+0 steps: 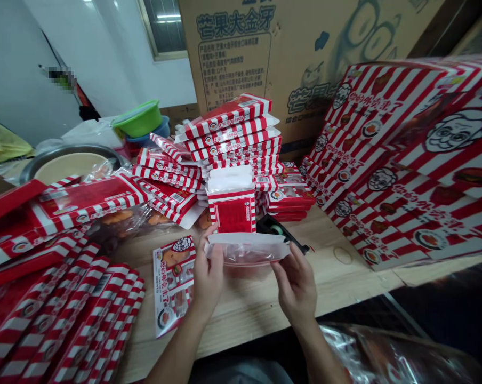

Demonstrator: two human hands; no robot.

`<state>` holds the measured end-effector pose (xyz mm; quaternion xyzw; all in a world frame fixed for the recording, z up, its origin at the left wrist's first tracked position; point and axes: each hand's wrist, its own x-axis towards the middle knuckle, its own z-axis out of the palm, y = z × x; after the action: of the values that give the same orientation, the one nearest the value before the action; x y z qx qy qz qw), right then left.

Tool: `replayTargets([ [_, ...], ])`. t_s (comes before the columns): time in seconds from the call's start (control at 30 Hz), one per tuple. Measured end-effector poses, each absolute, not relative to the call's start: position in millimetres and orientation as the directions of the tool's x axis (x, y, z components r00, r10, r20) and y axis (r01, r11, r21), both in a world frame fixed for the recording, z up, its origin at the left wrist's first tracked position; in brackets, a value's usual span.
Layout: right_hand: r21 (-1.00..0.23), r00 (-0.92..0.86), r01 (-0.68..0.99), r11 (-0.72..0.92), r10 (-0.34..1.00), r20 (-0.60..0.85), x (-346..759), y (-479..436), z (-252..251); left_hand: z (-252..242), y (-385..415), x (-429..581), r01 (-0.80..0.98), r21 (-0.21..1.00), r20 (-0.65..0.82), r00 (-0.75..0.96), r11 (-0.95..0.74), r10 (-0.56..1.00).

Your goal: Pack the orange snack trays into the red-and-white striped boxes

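Between my hands, above the wooden table [265, 304], is a clear plastic pouch [247, 253] with a white strip along its upper edge. My left hand [209, 266] grips its left end, thumb toward me. At its right end, the fingertips of my right hand [297, 282] pinch the edge. What is inside the pouch I cannot make out. Just behind it, a red carton [233, 213] with raised white flaps stands upright. A flat printed packet [175, 285] lies beside my left wrist. A black tape dispenser [281, 230] sits behind the pouch, to the right.
Striped cartons [233, 138] are piled at the back, and more striped cartons [65, 309] lean in rows at the left. Large printed boxes [385, 176] form a wall at the right. Behind stand a brown cardboard box [241, 64] and a green bowl [139, 120].
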<state>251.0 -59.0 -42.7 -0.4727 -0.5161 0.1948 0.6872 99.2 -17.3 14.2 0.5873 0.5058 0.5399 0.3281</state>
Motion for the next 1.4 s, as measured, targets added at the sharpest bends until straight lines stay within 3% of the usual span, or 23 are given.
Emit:
replayTargets([
  [0.1,-0.753,0.318,0.403,0.521,0.691,0.649,251.8,-57.7,-26.8,15.9,-23.2,102.2,0.294,0.91,0.337,-0.113,-0.292,0.935],
  [0.2,-0.755,0.234,0.433,0.492,0.748,0.622,258.0,-51.3,-11.5,17.4,-20.0,96.4,0.179,0.955,0.252,-0.056,-0.238,0.966],
  [0.3,-0.852,0.229,0.308,0.425,0.836,0.499,262.3,-46.2,-3.8,15.0,-13.9,80.9,-0.072,0.993,0.102,0.186,-0.09,0.977],
  [0.4,-0.937,0.261,0.042,0.345,0.902,0.344,262.3,-42.9,-1.4,9.8,-10.9,64.2,-0.155,0.988,0.067,0.34,-0.014,0.938],
  [0.5,-0.939,0.196,-0.196,0.282,0.95,0.244,261.8,-40.5,2.1,11.4,-11.5,55.5,-0.108,0.989,0.136,0.379,-0.102,0.915],
  [0.63,-0.925,0.143,-0.265,0.273,0.96,0.242,262.5,-38.1,7.2,27.8,-11.1,56.1,0.082,0.969,0.162,0.499,-0.232,0.851],
  [0.73,-0.898,0.179,-0.283,0.337,0.938,0.296,262.5,-36.4,8.0,37.5,-8.0,59.0,0.111,0.94,0.214,0.545,-0.322,0.811],
  [0.9,-0.918,0.088,-0.146,0.37,0.929,0.36,265.2,-34.5,11.4,42.0,-5.6,60.2,0.103,0.926,0.261,0.519,-0.363,0.814],
  [1.1,-0.954,0.104,0.104,0.282,0.951,0.292,266.6,-37.3,25.6,45.3,-6.3,56.3,0.17,0.846,0.342,0.554,-0.505,0.759],
  [1.4,-0.861,-0.038,0.296,0.414,0.905,0.423,267.2,-33.6,35.8,39.9,-5.5,49.3,0.197,0.786,0.413,0.538,-0.587,0.734],
])
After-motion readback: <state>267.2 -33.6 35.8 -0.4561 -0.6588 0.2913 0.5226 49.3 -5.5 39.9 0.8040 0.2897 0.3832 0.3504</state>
